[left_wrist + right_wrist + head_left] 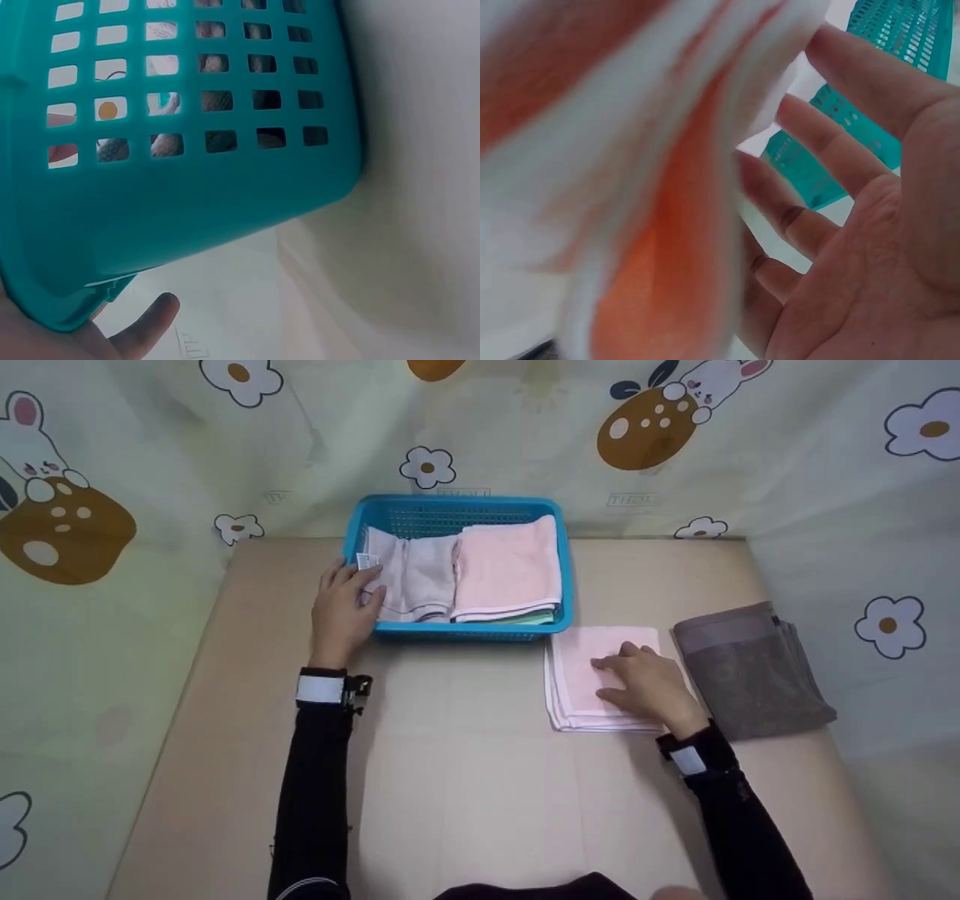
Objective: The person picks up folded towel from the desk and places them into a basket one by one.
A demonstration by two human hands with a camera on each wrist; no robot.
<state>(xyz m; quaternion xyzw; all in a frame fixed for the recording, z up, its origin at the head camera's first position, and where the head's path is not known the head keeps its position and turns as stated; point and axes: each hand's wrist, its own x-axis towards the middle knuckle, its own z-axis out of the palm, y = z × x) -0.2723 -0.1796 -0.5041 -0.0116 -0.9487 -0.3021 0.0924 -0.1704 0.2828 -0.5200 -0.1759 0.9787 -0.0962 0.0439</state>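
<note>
A blue plastic basket stands at the back of the table with folded towels inside. My left hand rests over its left rim, some fingertips and thumb touching the grey towel and its white tag. In the left wrist view one finger extends past the basket's corner. Beside the grey towel lies a folded pink towel. My right hand rests with spread fingers on a folded pink towel stack on the table. In the right wrist view blurred pink cloth fills the foreground near the fingertips.
A folded brown-grey towel lies on the table to the right of the right hand. Some green cloth peeks out beneath the pink towel in the basket. A patterned curtain hangs around the table's back and sides.
</note>
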